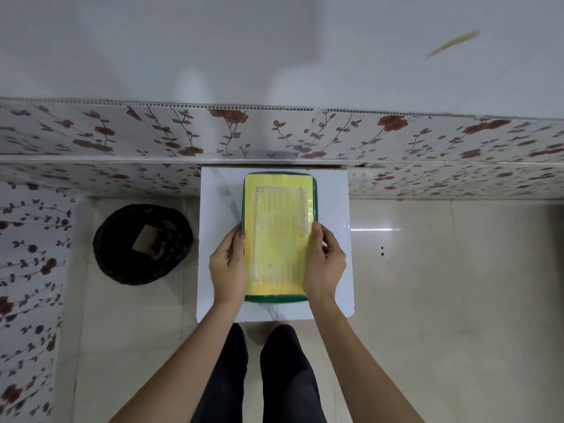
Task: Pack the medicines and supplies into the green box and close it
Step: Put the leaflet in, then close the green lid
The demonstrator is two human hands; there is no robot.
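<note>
The green box (315,196) lies flat on a small white table (332,193), its lid down. A yellow sheet with faded red print (279,215) covers nearly the whole top of the lid. My left hand (228,267) grips the box's left side near the front, thumb on the lid edge. My right hand (325,264) holds the right side the same way, thumb resting on the yellow sheet. No medicines or supplies show outside the box; its inside is hidden.
A round bin lined with a black bag (142,244) stands on the tiled floor left of the table, with a scrap of cardboard inside. A flower-patterned wall (274,132) runs right behind the table. My legs are below the table's front edge.
</note>
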